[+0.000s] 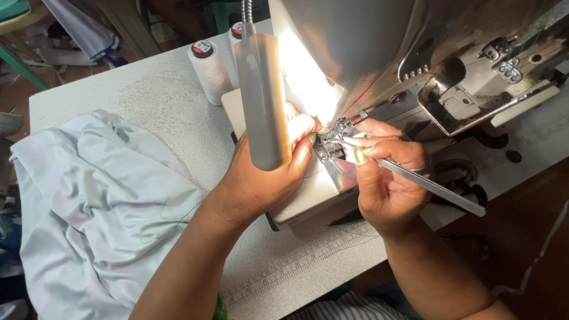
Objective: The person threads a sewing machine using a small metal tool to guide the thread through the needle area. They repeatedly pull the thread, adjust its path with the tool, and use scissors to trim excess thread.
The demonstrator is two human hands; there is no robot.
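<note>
- A heap of pale blue-grey fabric (101,201) lies at the left of the white table (148,95), well apart from the needle area; a loose fold could slide off the table's edge.
- Two white thread cones (208,70) stand behind, near the lamp (261,101), whose housing hides part of the left hand.
- The left hand (267,172) rests on the machine bed (308,192), fingers bent and pressed down beside the presser foot (336,131); it appears to grasp nothing.
- The right hand (385,184) grips metal tweezers (409,175), their tips at the presser foot of the sewing machine (450,53).
- Risk, as I judge it: fingertips sit just beside the needle, so a bumped pedal could catch them; glare could make the tweezers miss or drop the thin thread.
</note>
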